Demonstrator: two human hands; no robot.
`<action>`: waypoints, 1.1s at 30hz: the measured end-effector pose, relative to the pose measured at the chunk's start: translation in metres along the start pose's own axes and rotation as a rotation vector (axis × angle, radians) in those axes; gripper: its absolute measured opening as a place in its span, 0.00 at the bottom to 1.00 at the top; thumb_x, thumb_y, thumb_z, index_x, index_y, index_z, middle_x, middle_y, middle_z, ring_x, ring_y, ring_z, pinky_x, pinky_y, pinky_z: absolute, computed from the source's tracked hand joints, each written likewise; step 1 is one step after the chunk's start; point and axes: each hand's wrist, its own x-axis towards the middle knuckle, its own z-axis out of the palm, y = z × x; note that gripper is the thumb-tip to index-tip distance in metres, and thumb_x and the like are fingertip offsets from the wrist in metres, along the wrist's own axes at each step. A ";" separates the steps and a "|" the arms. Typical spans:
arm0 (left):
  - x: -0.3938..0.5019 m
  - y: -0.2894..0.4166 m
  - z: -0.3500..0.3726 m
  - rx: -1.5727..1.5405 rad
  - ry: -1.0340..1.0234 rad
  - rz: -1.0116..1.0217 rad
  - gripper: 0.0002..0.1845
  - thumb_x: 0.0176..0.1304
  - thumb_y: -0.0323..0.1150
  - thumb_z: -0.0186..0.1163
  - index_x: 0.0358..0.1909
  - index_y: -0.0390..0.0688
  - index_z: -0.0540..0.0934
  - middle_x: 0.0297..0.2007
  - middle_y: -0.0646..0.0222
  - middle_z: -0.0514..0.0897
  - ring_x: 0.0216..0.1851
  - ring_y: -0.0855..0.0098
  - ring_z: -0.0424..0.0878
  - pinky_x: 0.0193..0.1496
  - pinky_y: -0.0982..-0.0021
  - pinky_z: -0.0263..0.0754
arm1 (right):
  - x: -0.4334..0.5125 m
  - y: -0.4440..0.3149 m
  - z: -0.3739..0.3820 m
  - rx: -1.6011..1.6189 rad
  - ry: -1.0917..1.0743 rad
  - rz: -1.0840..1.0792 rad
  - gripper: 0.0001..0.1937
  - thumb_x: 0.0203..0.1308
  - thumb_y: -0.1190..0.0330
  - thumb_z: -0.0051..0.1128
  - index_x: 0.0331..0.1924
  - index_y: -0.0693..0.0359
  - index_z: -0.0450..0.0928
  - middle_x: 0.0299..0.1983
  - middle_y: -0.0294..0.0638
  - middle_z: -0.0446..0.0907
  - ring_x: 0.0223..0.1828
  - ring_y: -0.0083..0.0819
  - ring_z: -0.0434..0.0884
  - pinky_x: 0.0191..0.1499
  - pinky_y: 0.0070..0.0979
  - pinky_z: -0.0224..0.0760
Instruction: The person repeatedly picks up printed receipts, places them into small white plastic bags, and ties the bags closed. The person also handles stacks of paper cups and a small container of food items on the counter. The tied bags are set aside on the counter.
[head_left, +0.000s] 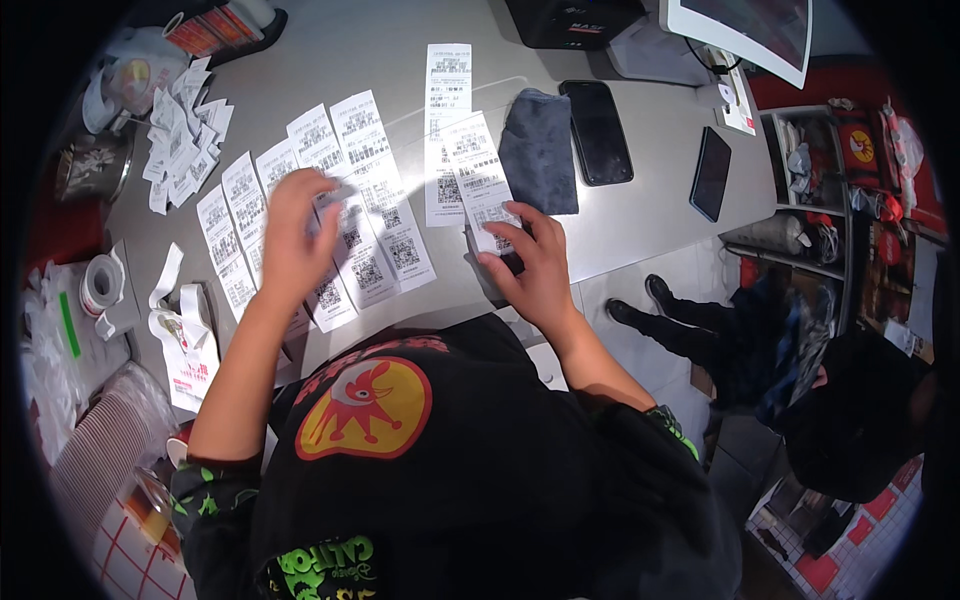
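Several long printed paper receipts (367, 271) lie overlapping in a slanted row on the grey counter (360, 52). My left hand (300, 236) hovers over the middle of this row, blurred, its thumb and fingers apart and no paper seen between them. To the right, my right hand (532, 259) has its thumb and fingers on the lower end of another receipt (481, 161). That receipt overlaps a longer receipt (448, 82) lying straight beneath it. My right fingers cover part of its printed code.
A dark grey cloth (538, 154), a black smartphone (600, 135) and a second phone (711, 176) lie rightward. Crumpled receipts (184, 142) are heaped at left, above a white bag (187, 360). A monitor (750, 30) stands back right. Another person (840, 420) is at right.
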 end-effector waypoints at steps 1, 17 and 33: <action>0.011 0.010 0.016 0.035 -0.149 0.130 0.12 0.48 0.23 0.58 0.38 0.39 0.74 0.41 0.60 0.75 0.48 0.57 0.71 0.54 0.63 0.63 | 0.001 0.001 0.001 0.023 -0.010 0.013 0.17 0.43 0.68 0.64 0.40 0.60 0.77 0.51 0.46 0.68 0.49 0.44 0.68 0.50 0.32 0.63; 0.023 0.024 0.073 0.233 -0.566 0.265 0.20 0.56 0.31 0.56 0.51 0.37 0.72 0.57 0.63 0.67 0.59 0.64 0.65 0.65 0.61 0.54 | 0.010 0.003 0.001 0.188 -0.122 0.111 0.14 0.49 0.75 0.57 0.43 0.66 0.76 0.50 0.48 0.69 0.42 0.43 0.76 0.43 0.29 0.71; -0.011 0.031 0.057 0.257 -0.576 0.340 0.17 0.61 0.42 0.51 0.47 0.43 0.76 0.50 0.67 0.73 0.59 0.68 0.64 0.66 0.66 0.48 | 0.021 0.002 0.006 0.200 -0.160 0.140 0.14 0.51 0.78 0.55 0.44 0.62 0.77 0.49 0.46 0.71 0.43 0.39 0.76 0.42 0.26 0.72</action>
